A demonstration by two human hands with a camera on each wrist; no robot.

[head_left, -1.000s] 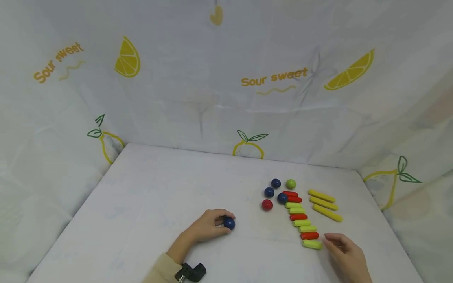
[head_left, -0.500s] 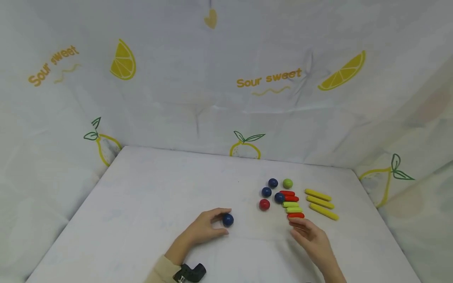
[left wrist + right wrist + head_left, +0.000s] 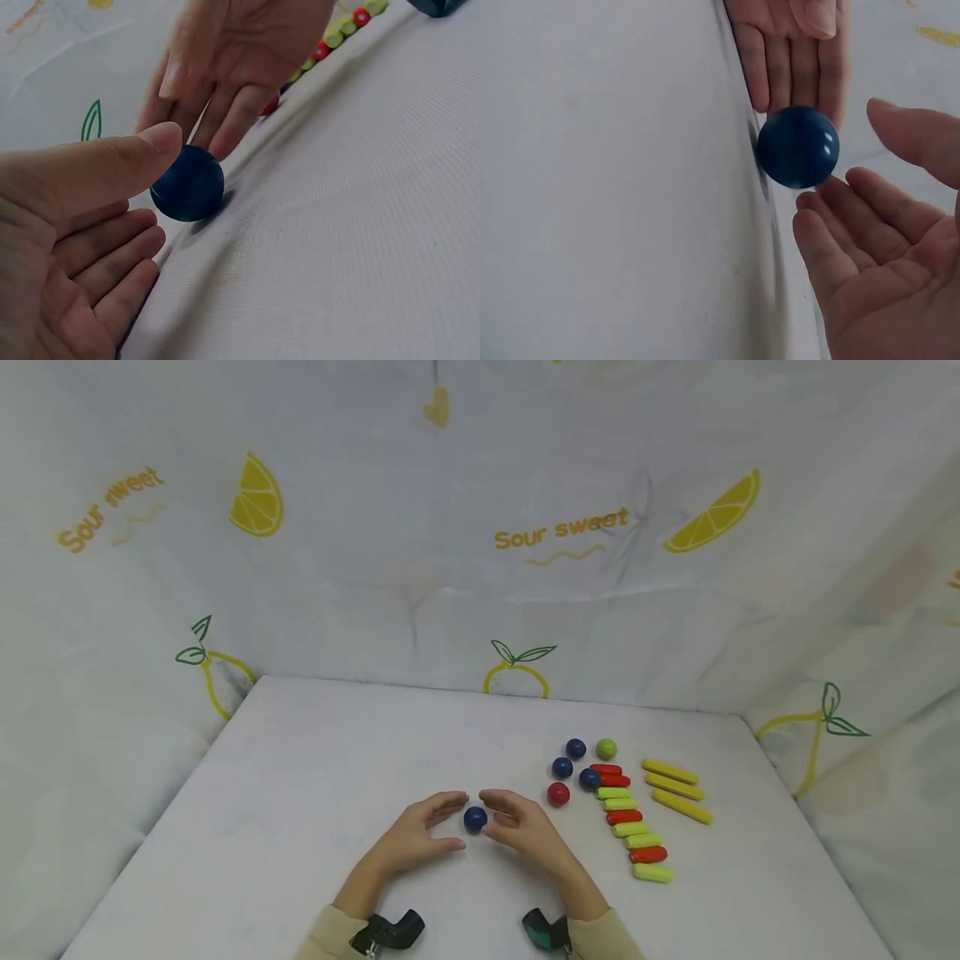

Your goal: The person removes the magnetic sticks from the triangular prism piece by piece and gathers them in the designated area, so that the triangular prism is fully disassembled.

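A dark blue ball [image 3: 475, 819] rests on the white table between my two hands. My left hand [image 3: 420, 835] lies to its left, thumb and fingers spread apart around that side. From the right, my right hand [image 3: 525, 828] faces it the same way, its thumb tip right at the ball's edge in the head view. In the left wrist view the blue ball [image 3: 189, 184] sits just past my left thumb. The right wrist view shows the ball [image 3: 799, 147] with the fingers of both hands relaxed on either side, not curled round it.
Several short red and light green sticks [image 3: 630, 829] form a column to the right. At its far end are a red ball [image 3: 558, 793], more blue balls [image 3: 562, 767] and a green ball [image 3: 607, 748]. Three yellow sticks [image 3: 677, 790] lie farther right. A printed cloth [image 3: 375, 568] hangs behind.
My right hand has swept left from beside the stick column to the blue ball. My left hand has loosened from the ball, its fingers and thumb now farther apart.
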